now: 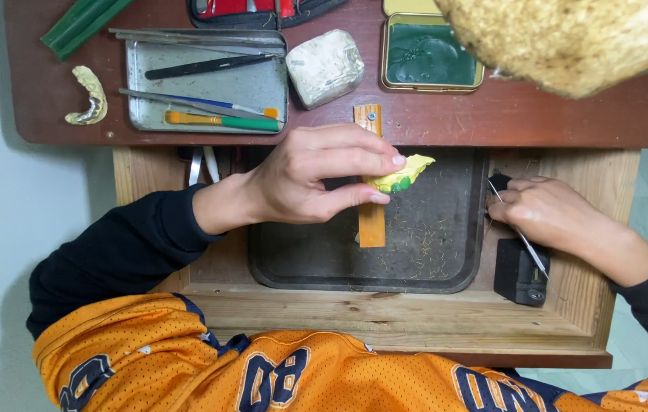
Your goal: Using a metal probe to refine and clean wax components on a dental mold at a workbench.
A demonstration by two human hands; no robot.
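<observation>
Pinching a lumpy yellow dental cast (402,174) in left hand (316,179) grip, right hand (549,214) clamped on thin metal pick (526,244).

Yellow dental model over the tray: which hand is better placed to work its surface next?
Probably the right hand: it already holds a thin metal tool and lies free beside the tray. The left hand is occupied pinching the yellow dental model against the wooden peg.

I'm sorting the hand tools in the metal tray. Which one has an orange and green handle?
The short brush-like tool lying nearest the tray's front edge. The others are a black-handled tool and a slim blue-and-silver one.
</observation>
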